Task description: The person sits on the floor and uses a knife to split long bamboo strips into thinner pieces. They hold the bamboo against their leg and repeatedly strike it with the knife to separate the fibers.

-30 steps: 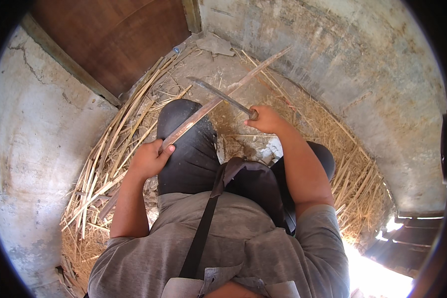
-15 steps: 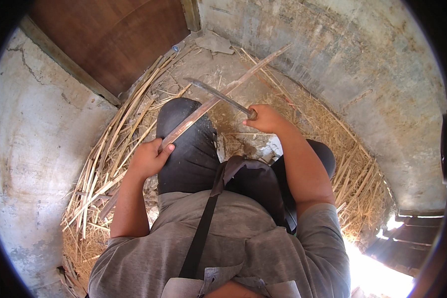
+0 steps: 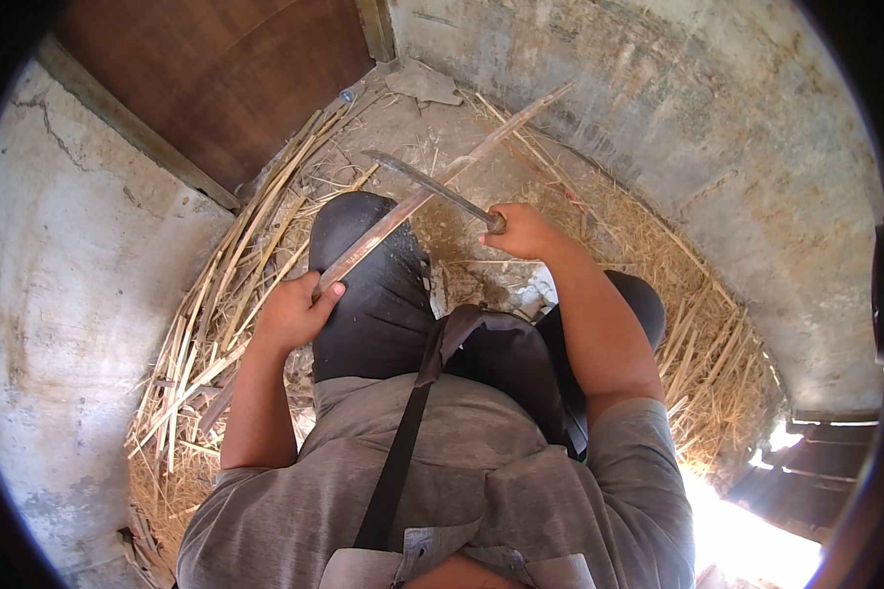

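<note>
My left hand is closed around the near end of a long brown strip of split wood or bamboo. The strip slants up and away to the right over my left knee, its far end pointing toward the back wall. In my right hand is the short handle of a machete. Its dark, slightly curved blade points left and crosses the strip near the middle, appearing to touch it.
Long thin strips lie piled along the left wall. Fine shavings and more strips cover the floor at the right. A brown door panel is at the far left. Stained concrete walls close in both sides. A black bag rests on my lap.
The strip and the machete have shifted very slightly upward in the picture. Both hands keep the same hold, and the blade still crosses the strip.
</note>
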`<state>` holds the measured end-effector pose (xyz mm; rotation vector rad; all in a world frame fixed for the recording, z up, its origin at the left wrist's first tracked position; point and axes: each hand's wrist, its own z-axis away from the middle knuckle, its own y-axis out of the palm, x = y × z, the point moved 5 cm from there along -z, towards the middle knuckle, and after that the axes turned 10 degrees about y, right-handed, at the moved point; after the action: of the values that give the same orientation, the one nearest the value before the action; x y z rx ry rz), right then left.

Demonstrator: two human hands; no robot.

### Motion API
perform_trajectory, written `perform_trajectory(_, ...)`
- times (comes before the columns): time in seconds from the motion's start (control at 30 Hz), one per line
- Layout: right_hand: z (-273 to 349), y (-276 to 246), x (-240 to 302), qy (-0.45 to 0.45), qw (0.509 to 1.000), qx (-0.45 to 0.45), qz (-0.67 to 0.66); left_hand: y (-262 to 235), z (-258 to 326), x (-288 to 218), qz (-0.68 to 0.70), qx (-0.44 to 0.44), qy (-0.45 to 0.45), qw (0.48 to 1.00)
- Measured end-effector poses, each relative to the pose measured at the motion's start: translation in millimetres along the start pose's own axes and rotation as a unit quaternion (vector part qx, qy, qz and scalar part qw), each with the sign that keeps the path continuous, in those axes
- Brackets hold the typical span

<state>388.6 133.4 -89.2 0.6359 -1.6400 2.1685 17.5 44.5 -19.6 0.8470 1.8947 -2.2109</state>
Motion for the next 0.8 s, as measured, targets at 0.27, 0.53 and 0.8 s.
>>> perform_trajectory(0.27,0.7,0.2,0.5,0.000,1.000,0.000,-0.007,0.9,0.0,1.3,-0.001,0.002,-0.004,1.000)
perform_trajectory(0.53,-6.7,-16.2,-22.1,-0.008,0.998,-0.030,0.049,-1.9,0.2,-4.2,0.005,0.004,-0.008,1.000)
perform_trajectory(0.8,12.3,-22.4,13.0,0.029,0.998,0.007,0.049,2.3,-1.2,4.3,0.013,-0.009,0.007,1.000)
